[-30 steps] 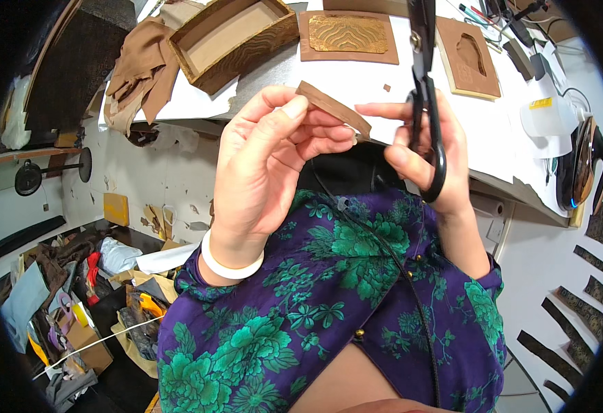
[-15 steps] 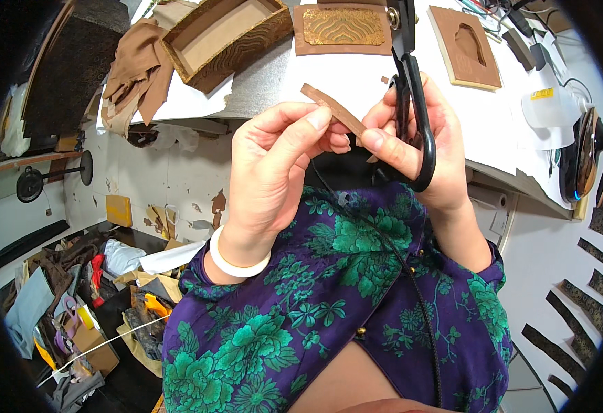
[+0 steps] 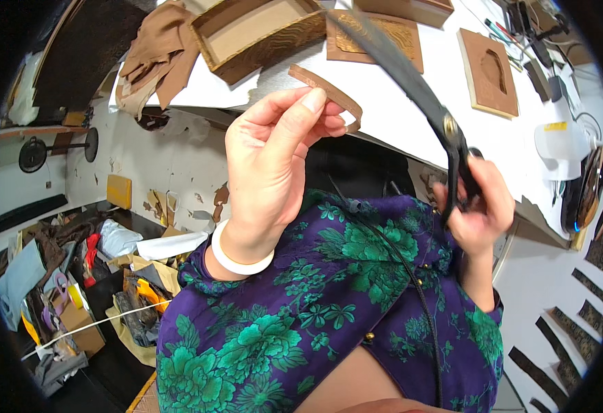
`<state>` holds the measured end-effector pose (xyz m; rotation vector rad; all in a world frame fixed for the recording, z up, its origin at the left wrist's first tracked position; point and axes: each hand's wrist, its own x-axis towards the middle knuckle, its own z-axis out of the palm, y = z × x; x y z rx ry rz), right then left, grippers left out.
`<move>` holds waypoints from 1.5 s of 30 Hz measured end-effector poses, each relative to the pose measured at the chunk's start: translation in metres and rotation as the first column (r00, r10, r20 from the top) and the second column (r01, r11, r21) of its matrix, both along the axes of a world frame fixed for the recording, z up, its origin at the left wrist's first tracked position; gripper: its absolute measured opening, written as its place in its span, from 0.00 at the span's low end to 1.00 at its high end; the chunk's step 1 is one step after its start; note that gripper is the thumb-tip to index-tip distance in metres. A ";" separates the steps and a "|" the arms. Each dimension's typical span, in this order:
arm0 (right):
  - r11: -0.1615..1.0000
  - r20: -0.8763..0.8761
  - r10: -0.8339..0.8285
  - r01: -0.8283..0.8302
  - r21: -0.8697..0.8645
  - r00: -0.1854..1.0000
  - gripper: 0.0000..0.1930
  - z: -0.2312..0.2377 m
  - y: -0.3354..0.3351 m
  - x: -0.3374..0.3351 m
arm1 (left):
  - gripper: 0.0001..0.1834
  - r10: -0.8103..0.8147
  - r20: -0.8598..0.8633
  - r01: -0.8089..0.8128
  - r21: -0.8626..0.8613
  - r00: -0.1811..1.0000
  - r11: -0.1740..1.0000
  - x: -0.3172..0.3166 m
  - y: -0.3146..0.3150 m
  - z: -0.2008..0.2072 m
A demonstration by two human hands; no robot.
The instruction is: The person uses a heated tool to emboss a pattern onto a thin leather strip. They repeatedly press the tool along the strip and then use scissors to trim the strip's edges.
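A narrow brown strip (image 3: 341, 98), which looks like leather or cloth, is pinched between the thumb and fingers of my left hand (image 3: 267, 148). It slants down to the right, and its free right end curls under. My right hand (image 3: 484, 206) grips the handles of large black scissors (image 3: 411, 82), slightly blurred. Their blades point up and left over the worktable, apart from the strip. Beyond the blade tips lies a brown panel with a gold wavy pattern (image 3: 384, 38). An open gold-and-brown patterned box (image 3: 274, 54) stands behind the strip.
Crumpled brown material (image 3: 157, 58) hangs over the white-covered worktable's (image 3: 411, 131) left edge. At right are a brown board with a hollow (image 3: 480, 86) and a whitish translucent container (image 3: 563, 141). Scraps and bags (image 3: 119, 241) heap up at lower left; dark patterned strips (image 3: 556, 344) lie at lower right.
My right hand has come away from the strip and moved right and down, swinging the scissors leftward across the table. My left hand still holds the strip, whose right end now curls.
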<state>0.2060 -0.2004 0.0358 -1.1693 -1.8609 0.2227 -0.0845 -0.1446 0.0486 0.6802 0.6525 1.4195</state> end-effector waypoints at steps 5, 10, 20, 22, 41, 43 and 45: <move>0.999 0.227 0.035 -0.034 -0.011 0.973 0.26 0.012 -0.026 0.015 | 0.09 0.046 0.071 -0.048 0.033 0.996 0.998 -0.002 0.003 0.004; 0.999 0.281 0.040 -0.035 -0.022 0.959 0.27 0.009 -0.032 0.032 | 0.11 0.032 -0.018 -0.029 0.125 0.999 0.992 -0.003 0.003 0.004; 0.999 0.316 0.033 -0.031 -0.011 0.948 0.29 0.009 -0.031 0.036 | 0.08 0.087 -0.061 -0.080 0.108 0.994 0.991 0.002 0.003 0.013; 0.999 0.308 0.040 -0.031 -0.035 0.951 0.29 0.009 -0.031 0.037 | 0.08 0.097 -0.086 -0.087 0.113 0.991 0.990 0.002 0.002 0.013; 0.998 0.339 0.062 -0.067 0.004 0.939 0.27 0.012 -0.027 0.044 | 0.09 0.048 -0.079 -0.039 0.111 0.996 0.993 0.000 0.001 0.011; 0.999 0.303 0.050 -0.047 -0.018 0.952 0.25 0.011 -0.029 0.042 | 0.10 0.037 -0.083 -0.026 0.127 0.996 0.992 -0.002 0.000 0.009; 1.000 0.270 0.023 -0.019 -0.014 0.962 0.24 0.010 -0.029 0.038 | 0.10 0.036 -0.080 -0.024 0.137 0.996 0.990 -0.003 -0.001 0.009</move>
